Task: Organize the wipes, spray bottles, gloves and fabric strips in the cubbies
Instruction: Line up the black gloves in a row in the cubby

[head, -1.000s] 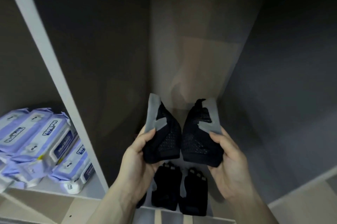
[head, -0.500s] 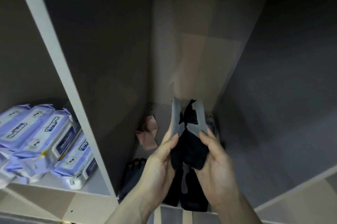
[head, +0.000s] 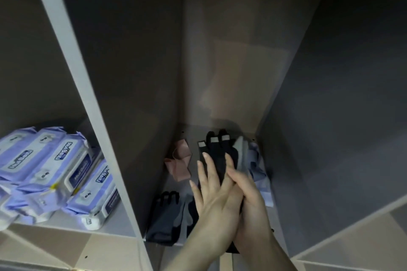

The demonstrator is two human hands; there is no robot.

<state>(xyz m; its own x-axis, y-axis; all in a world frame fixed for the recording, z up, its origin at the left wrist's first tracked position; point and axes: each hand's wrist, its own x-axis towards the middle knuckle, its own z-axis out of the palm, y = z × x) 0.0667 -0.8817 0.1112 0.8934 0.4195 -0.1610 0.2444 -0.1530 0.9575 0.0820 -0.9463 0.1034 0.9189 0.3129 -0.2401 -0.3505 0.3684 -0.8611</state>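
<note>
Both hands reach into the middle cubby (head: 220, 50). The left hand (head: 211, 191) lies flat, fingers straight and spread, on top of a black glove pair (head: 217, 149) whose grey-tipped fingers point to the far wall. The right hand (head: 248, 195) is just beside it, partly under the left, its fingers against the right side of the gloves; whether they curl round the fabric I cannot tell. A second glove pair (head: 169, 215), dark with grey patches, lies at the near left of the cubby floor. A pink strip (head: 179, 160) sits crumpled at the far left, a pale blue strip (head: 257, 167) along the right wall. Wipes (head: 55, 171), purple packs stacked and tilted, fill the left cubby beyond the divider (head: 88, 94).
</note>
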